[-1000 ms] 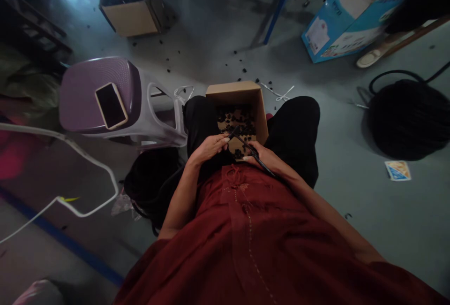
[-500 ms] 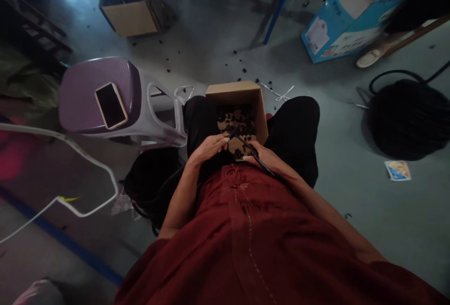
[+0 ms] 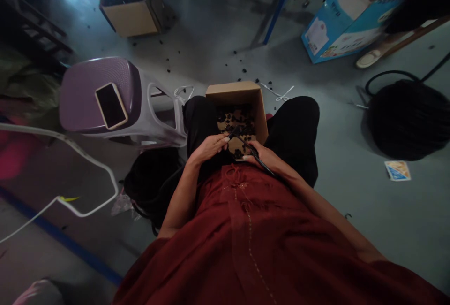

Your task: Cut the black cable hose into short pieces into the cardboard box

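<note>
1. Spreading underneath everything, the grey floor (image 3: 337, 108) is showing scattered dark flecks (image 3: 244, 70).
2. A person in a dark red garment (image 3: 267, 234) is sitting with knees (image 3: 298, 122) apart.
3. On the left, a purple stool (image 3: 82, 98) is standing with a phone (image 3: 111, 106) lying on its seat.
4. Toward the upper right, a blue carton (image 3: 346, 28) is standing near someone else's shoe (image 3: 367, 59).
5. At far right, a black bundle (image 3: 411, 119) is lying on the floor.
6. Between the knees, an open cardboard box (image 3: 234, 89) is holding small dark scraps (image 3: 239, 119).
7. The right hand (image 3: 263, 156) is keeping its fingers closed around a slim dark item (image 3: 258, 158), too dim to identify, which is running back over the wrist.
8. The left hand (image 3: 210, 148) is pinching a small dark piece (image 3: 235, 132) between its fingers.
9. That piece is jutting out above the box, near the slim item's front end; whether they are touching, I cannot tell.
</note>
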`<act>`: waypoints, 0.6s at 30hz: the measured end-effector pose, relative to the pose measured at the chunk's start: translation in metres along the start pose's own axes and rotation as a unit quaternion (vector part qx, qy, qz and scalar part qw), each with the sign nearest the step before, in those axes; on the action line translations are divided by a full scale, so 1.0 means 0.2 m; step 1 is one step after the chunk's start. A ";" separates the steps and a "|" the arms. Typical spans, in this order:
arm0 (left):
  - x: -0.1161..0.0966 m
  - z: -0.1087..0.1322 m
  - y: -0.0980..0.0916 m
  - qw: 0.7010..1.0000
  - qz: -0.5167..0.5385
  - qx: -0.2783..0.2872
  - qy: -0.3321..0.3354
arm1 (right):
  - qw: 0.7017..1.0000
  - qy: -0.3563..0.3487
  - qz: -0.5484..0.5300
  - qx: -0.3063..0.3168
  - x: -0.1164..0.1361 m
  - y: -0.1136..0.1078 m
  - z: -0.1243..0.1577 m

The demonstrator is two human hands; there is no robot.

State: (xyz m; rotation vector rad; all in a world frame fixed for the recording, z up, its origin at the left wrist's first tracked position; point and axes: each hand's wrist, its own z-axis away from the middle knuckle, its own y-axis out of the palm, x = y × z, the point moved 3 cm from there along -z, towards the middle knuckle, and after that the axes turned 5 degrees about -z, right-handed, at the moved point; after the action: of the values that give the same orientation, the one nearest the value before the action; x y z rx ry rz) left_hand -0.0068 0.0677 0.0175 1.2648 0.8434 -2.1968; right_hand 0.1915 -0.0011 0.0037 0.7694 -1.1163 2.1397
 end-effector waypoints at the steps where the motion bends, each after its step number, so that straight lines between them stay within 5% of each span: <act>1: 0.00 0.00 0.00 1.000 -0.002 0.000 0.003 | 1.000 0.000 0.004 -0.001 0.00 0.00 0.00; 18: 0.00 0.01 -0.03 0.998 -0.053 0.018 0.021 | 0.993 -0.055 0.107 -0.015 0.04 -0.01 0.01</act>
State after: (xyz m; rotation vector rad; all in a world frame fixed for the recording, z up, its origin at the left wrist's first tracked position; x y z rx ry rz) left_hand -0.0120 0.0703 0.0189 1.3158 0.9112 -2.2850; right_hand 0.1885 0.0001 0.0119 0.7919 -1.3380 2.2742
